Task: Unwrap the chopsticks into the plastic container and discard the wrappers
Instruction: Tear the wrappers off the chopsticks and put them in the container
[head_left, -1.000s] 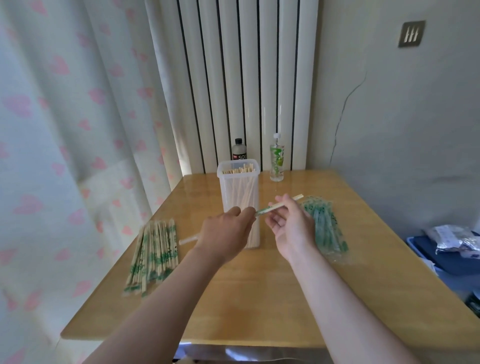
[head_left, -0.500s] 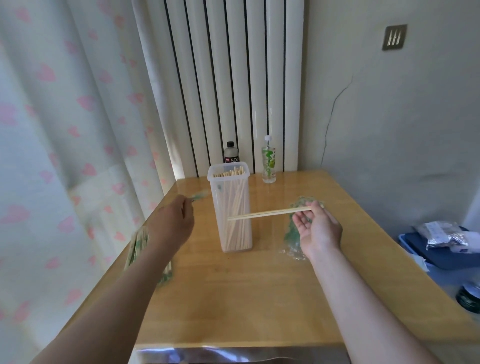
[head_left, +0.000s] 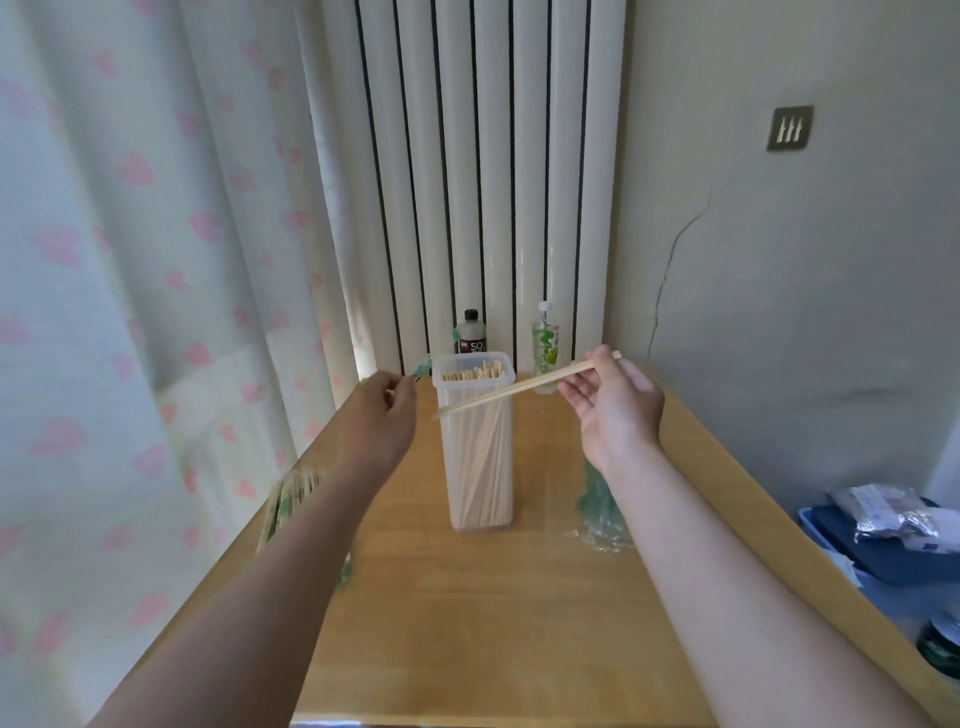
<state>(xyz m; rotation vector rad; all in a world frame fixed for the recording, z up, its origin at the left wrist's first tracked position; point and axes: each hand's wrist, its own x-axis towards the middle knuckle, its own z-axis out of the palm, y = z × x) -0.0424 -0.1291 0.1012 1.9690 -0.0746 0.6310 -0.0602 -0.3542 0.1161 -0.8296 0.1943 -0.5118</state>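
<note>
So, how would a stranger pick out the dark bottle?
Look at the white radiator behind the table. Two bottles stand at its foot, behind the container. The dark bottle is the left one, black-capped; the other bottle is clear with green print.

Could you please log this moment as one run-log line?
right hand: holds bare chopsticks near plastic container top | left hand: pinches wrapper | step: drop-in pending

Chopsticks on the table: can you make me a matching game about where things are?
1 bare chopsticks
2 plastic container
3 wrapped chopsticks
4 black-capped bottle

a at the back of the table, by the radiator
b held in the right hand
c at the table's left edge
d upright, mid-table

Pairs: 1-b, 2-d, 3-c, 4-a
</note>
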